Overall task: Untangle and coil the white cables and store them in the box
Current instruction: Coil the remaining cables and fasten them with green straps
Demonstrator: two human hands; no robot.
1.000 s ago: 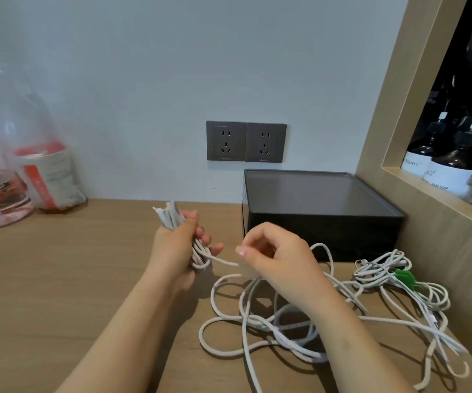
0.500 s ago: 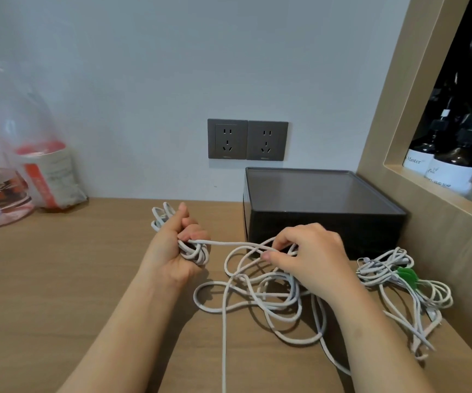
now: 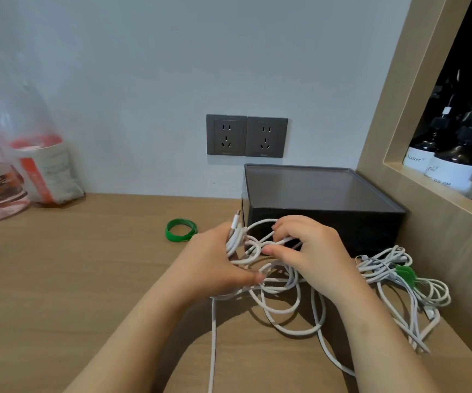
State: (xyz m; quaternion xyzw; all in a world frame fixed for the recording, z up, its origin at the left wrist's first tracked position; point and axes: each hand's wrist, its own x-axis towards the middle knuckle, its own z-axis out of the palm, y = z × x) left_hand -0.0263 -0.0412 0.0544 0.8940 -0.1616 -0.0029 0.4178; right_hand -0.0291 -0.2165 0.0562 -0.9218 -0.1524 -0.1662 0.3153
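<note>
A long white cable (image 3: 283,313) lies in loose loops on the wooden desk in front of the black box (image 3: 317,194), whose lid is on. My left hand (image 3: 215,262) grips a bundle of its coils, with a plug end sticking up above the fingers. My right hand (image 3: 311,251) pinches a strand of the same cable right beside the left hand. A second tangle of thinner white cables (image 3: 399,282) with a green clip (image 3: 406,275) lies to the right, against the wooden side panel.
A green band (image 3: 181,229) lies on the desk left of the box. Two grey wall sockets (image 3: 247,136) are above the box. Plastic bags and a clear container (image 3: 5,171) stand at far left. Dark bottles (image 3: 450,157) fill the niche at right.
My two hands have come together in front of the box, the left moving right with its coils. The green band has come into sight where the left hand was.
</note>
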